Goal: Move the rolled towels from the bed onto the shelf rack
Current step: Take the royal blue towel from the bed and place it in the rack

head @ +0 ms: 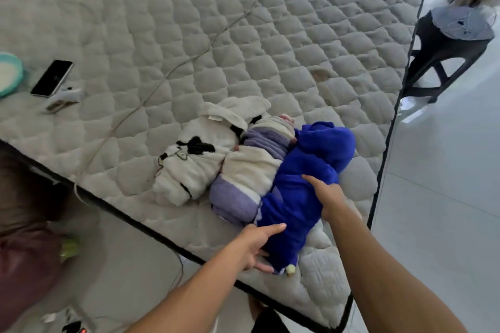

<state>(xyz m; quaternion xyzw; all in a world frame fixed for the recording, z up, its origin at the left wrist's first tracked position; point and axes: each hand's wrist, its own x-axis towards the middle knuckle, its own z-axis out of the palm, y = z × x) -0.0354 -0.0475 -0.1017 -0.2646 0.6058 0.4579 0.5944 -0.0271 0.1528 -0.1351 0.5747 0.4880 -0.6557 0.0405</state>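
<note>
Three rolled towels lie side by side near the corner of the quilted mattress [243,35]. The blue towel [303,178] is nearest the corner. Beside it lies a purple and cream towel [249,178], then a white towel with black marks [194,159]. My left hand [257,246] grips the blue towel's near end, fingers under it. My right hand [327,197] is wrapped over the blue towel's right side at its middle. The shelf rack is not in view.
A phone [51,78], a small white device [63,98] and a teal dish [9,73] lie at the mattress's left. A thin cable [189,59] runs across the mattress. A dark stool [446,46] with cloth on it stands right of the bed on pale floor.
</note>
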